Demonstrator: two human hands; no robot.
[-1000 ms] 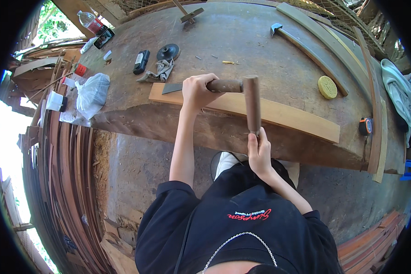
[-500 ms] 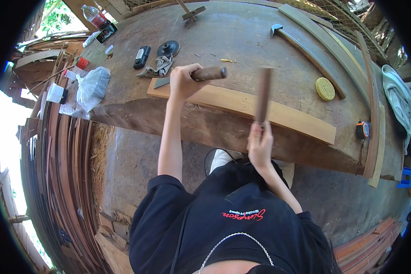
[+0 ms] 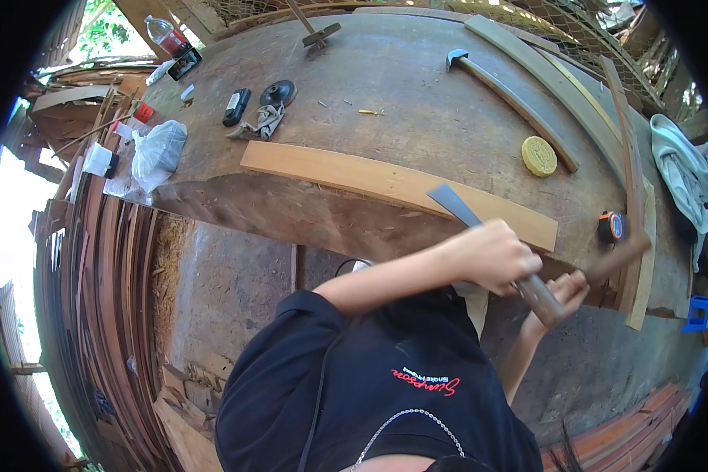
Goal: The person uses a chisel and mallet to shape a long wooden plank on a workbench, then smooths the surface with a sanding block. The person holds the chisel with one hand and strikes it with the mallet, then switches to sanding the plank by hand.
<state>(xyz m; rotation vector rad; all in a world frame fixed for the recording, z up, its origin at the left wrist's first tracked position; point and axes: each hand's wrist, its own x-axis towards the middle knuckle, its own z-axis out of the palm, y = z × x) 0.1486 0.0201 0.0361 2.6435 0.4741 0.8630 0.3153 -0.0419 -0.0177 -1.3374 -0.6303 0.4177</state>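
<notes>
My left hand [image 3: 492, 256] is closed round a chisel [image 3: 456, 204]. Its flat metal blade points up and left over the right half of a light wooden plank [image 3: 330, 173], and its dark wooden handle [image 3: 541, 302] slants down to the right. Close beside it, my right hand [image 3: 560, 297] grips a brown wooden stick [image 3: 623, 257], which is blurred and tilted up to the right past the bench's front edge. The plank lies flat along the front of the workbench [image 3: 417, 86]. Whether the blade touches the plank, I cannot tell.
Farther back lie an adze-like tool [image 3: 519, 106], a round yellow tin [image 3: 539, 156] and a tape measure [image 3: 610, 226]. Left are a grey rag [image 3: 263, 123], a black disc [image 3: 278, 93], a plastic bag [image 3: 157, 155] and a bottle [image 3: 165, 35]. Long boards [image 3: 558, 94] line the right side.
My left hand has carried the chisel from the plank's left end across to the right. My right hand has moved right, and its stick has swung from upright to slanting right.
</notes>
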